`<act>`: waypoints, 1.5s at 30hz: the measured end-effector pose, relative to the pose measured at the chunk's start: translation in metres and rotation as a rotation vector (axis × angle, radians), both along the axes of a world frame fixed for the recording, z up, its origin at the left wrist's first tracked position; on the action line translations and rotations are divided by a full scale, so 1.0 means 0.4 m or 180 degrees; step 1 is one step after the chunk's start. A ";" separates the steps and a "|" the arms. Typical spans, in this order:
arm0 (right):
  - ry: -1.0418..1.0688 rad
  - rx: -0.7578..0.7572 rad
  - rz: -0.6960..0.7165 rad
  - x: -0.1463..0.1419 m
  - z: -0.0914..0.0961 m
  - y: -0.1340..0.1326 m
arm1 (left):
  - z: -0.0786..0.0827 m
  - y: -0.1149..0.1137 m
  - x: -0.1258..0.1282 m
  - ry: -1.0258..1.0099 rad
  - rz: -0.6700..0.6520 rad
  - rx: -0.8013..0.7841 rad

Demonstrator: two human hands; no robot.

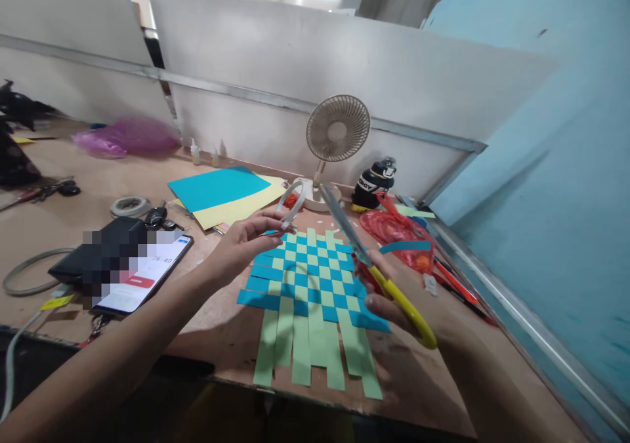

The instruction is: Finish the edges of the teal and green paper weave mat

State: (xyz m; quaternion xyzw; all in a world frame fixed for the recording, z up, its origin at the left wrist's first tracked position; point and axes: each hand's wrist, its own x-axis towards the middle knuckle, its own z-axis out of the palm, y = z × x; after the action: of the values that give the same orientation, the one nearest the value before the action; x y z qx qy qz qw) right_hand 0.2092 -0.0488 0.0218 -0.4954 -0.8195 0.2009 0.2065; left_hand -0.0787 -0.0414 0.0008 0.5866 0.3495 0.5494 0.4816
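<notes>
A curled white strip [293,201] is pinched in the fingers of my left hand [253,233]; it loops upward, and whether it is tape or paper I cannot tell. My right hand [394,285] grips a pair of scissors [374,272] with yellow handles, blades pointing up and to the left. Beneath and between my hands lies a woven paper mat [315,279] of blue and pale green strips. Its green ends hang loose towards the table's front edge, and its blue ends stick out at the sides. My right hand partly covers the mat's right side.
Blue and cream paper sheets [221,193] lie behind my left hand. A fan [337,128], a black bottle [375,184] and a red plastic bag [394,226] stand or lie towards the back right. To the left are a tape roll [130,207], keys [156,216] and a phone [147,275].
</notes>
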 end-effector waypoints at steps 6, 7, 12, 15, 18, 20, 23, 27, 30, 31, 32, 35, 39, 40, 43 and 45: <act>-0.1382 0.0364 -0.0182 -0.002 -0.001 0.002 | 0.007 0.013 -0.006 -0.0055 0.0337 0.0072; -0.1507 0.0364 -0.0246 -0.007 -0.004 0.002 | 0.006 0.014 -0.005 -0.0033 0.0352 0.0091; -0.1583 0.0229 -0.0281 -0.019 -0.004 -0.002 | 0.003 0.009 0.000 0.0067 0.0326 0.0249; -0.1591 0.0158 -0.0284 -0.022 0.002 -0.008 | 0.002 0.004 0.004 0.0090 0.0247 0.0264; -0.1693 0.0120 -0.0300 -0.027 0.008 -0.013 | 0.000 0.002 0.007 0.0089 0.0223 0.0293; -0.1736 0.0126 -0.0303 -0.030 0.008 -0.015 | -0.003 0.002 0.008 0.0080 0.0204 0.0314; -0.1780 0.0261 -0.0300 -0.031 0.003 -0.015 | -0.008 0.003 0.009 0.0088 0.0159 0.0337; -0.1805 0.0362 -0.0334 -0.030 -0.007 -0.011 | -0.009 0.003 0.010 0.0083 0.0085 0.0350; -0.1771 0.0277 -0.0330 -0.030 -0.007 -0.009 | -0.010 0.002 0.013 0.0100 0.0014 0.0359; -0.1744 0.0248 -0.0304 -0.030 -0.006 -0.009 | -0.012 0.002 0.013 0.0112 -0.0001 0.0367; -0.1708 0.0227 -0.0267 -0.030 -0.004 -0.008 | -0.014 0.003 0.014 0.0124 -0.0008 0.0376; -0.1610 0.0262 -0.0175 -0.028 -0.003 -0.009 | -0.021 0.005 0.015 0.0170 -0.0012 0.0387; -0.1646 0.0419 -0.0125 -0.021 -0.008 -0.008 | -0.027 0.006 0.012 0.0254 -0.0033 0.0408; -0.1663 0.0441 -0.0127 -0.020 -0.010 -0.007 | -0.027 0.006 0.011 0.0271 -0.0039 0.0421; -0.1623 0.0360 -0.0133 -0.017 -0.013 -0.007 | -0.027 0.006 0.010 0.0277 -0.0065 0.0455; -0.1482 0.0257 -0.0129 -0.017 -0.016 -0.007 | -0.027 0.006 0.011 0.0284 -0.0078 0.0451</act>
State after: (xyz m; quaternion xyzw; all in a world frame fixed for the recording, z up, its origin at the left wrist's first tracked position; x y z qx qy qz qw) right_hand 0.2023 -0.0518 0.0154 -0.5360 -0.8423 0.0441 0.0356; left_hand -0.0742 -0.0391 -0.0101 0.6473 0.3237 0.5402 0.4295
